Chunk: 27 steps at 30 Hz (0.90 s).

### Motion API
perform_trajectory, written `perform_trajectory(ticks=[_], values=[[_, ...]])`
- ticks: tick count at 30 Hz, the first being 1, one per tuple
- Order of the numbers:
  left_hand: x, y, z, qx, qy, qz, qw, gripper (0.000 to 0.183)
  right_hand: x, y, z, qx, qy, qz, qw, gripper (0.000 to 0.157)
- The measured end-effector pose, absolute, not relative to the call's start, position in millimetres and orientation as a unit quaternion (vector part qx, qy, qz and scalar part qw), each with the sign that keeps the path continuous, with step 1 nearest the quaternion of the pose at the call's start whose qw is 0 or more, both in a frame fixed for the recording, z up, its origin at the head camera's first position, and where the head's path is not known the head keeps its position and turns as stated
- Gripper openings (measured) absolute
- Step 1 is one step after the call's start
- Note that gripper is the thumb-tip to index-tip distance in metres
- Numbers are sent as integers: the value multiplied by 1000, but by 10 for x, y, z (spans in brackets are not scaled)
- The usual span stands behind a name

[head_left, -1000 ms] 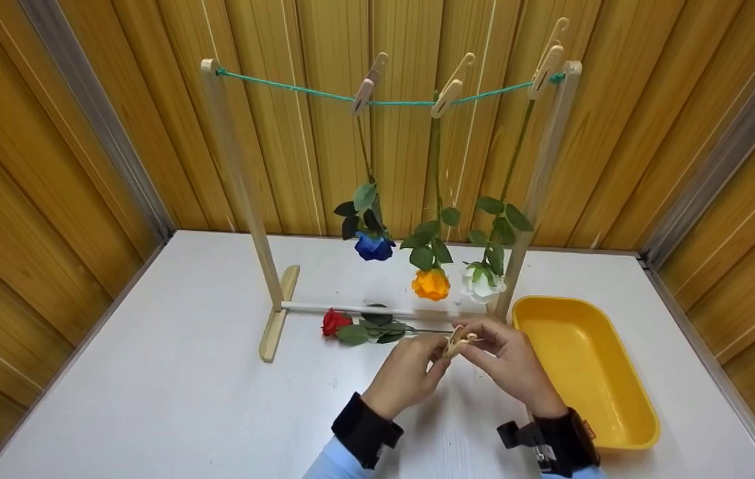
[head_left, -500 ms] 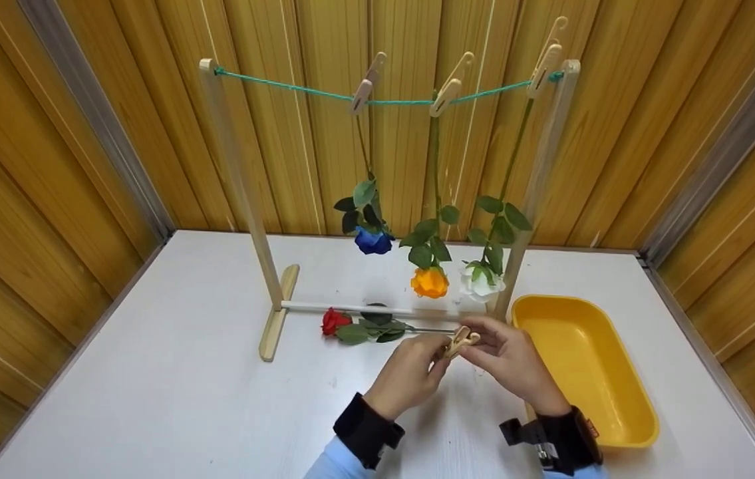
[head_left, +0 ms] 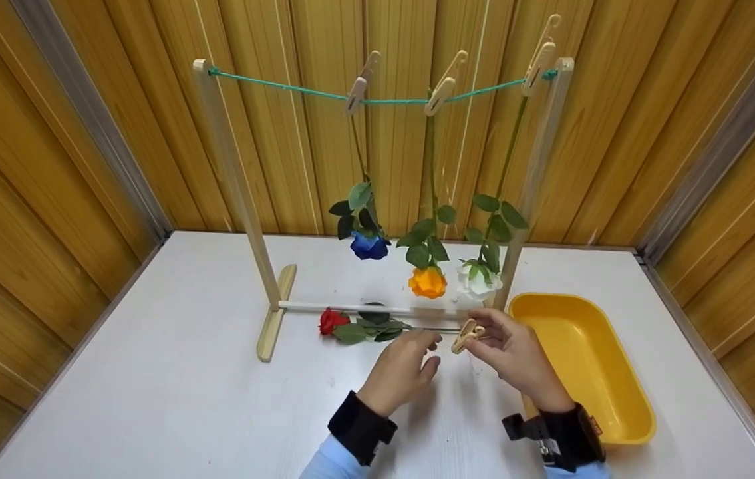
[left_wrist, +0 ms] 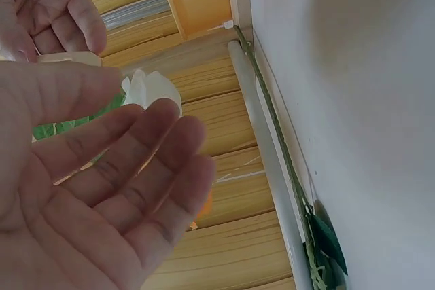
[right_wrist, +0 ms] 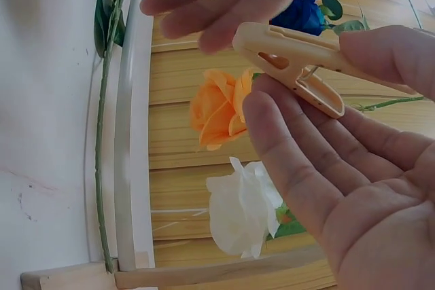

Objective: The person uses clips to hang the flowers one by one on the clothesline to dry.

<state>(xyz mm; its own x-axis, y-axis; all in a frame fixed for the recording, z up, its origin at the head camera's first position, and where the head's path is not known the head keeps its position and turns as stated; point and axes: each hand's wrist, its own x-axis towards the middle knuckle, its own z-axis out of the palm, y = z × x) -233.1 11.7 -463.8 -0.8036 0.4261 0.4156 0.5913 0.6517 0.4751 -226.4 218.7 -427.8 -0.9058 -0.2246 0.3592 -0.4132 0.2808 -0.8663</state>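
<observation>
In the head view, my right hand holds a beige clothespin between thumb and fingers. The right wrist view shows the clothespin lying across the fingers under the thumb. My left hand is apart from it, just to its left, with fingers relaxed and nothing in them; its palm shows in the left wrist view. Beyond the hands a red rose lies on the table, its stem pointing right. A blue rose, an orange rose and a white rose hang upside down from clothespins on a green cord.
A wooden rack carries the cord between two posts, with a white bar low between them. To the right of the hands stands a yellow tub. Wood-patterned panels close off the table's back and sides.
My left hand has let go of the clothespin and drawn slightly left. The right hand now holds the clothespin alone. The roses have stayed in place.
</observation>
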Motion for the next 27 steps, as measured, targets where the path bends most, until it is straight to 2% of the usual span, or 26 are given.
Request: perform_trajectory(ticks=[11, 18, 27], values=[[-2383, 56, -4745, -247, -921, -246, 174, 26, -2235, 2291, -4228, 145, -818, 546, 109, 39], [-2507, 100, -4826, -276, -925, -168, 200, 12, -2232, 2367, -4222, 131, -810, 555, 139, 36], [-2684, 164, -4839, -266, -946, -28, 182, 11, -2235, 2411, -4192, 126, -803, 564, 148, 35]])
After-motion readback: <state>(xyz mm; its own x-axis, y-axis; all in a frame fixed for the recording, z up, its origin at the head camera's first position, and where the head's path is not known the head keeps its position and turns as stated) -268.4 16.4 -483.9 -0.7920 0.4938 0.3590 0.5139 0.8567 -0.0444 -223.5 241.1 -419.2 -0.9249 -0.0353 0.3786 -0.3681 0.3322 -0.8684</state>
